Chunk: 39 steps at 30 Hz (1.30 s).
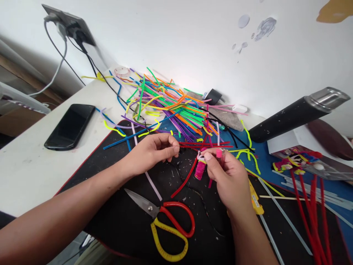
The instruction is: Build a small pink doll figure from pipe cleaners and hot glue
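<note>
Left of the left hand, bare white tabletop lies open, broken only by a flat black smartphone. Red-and-yellow-handled steel scissors lie across the near black mat. A tangled heap of many-coloured pipe cleaners fills the far side. A tilted black flask with a steel cap and long red pipe cleaners crowd the right.

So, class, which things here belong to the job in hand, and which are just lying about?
In hand: left hand pinching red stem; right hand holding pink coil; pipe-cleaner pile.
Lying about: scissors, phone, flask, charger, glue sticks.
</note>
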Each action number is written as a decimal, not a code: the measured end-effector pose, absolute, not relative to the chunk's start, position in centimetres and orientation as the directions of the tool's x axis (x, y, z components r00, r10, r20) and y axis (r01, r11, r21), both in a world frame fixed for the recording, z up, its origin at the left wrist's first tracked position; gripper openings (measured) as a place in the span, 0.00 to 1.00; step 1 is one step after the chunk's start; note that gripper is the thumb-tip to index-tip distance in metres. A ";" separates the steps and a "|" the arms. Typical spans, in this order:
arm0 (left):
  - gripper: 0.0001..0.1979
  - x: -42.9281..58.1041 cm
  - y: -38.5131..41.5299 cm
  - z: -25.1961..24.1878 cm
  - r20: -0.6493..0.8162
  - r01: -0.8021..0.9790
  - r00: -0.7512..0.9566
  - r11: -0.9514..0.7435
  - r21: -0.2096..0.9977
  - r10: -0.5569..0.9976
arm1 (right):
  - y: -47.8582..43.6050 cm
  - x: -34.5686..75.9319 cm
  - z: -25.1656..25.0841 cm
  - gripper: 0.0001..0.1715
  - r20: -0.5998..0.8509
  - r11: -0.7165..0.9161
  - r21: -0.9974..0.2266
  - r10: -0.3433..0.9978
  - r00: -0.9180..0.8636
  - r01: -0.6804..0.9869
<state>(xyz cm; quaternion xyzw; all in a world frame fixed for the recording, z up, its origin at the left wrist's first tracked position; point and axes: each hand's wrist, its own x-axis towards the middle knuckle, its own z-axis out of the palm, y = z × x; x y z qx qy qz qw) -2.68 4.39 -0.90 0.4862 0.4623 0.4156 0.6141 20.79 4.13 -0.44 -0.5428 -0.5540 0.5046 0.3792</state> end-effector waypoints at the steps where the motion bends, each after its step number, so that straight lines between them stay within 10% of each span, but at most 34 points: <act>1: 0.19 -2.7 4.4 -1.0 -0.165 -0.066 0.223 0.183 0.981 0.961 | 4.1 20.8 -0.4 0.17 -0.127 -0.096 -0.969 0.984 -0.123 0.229; 39: 0.07 -4.4 6.0 -1.4 -0.210 -0.480 -0.239 0.072 0.874 0.948 | 5.0 22.5 -0.3 0.15 0.049 0.037 -0.987 0.997 0.067 0.159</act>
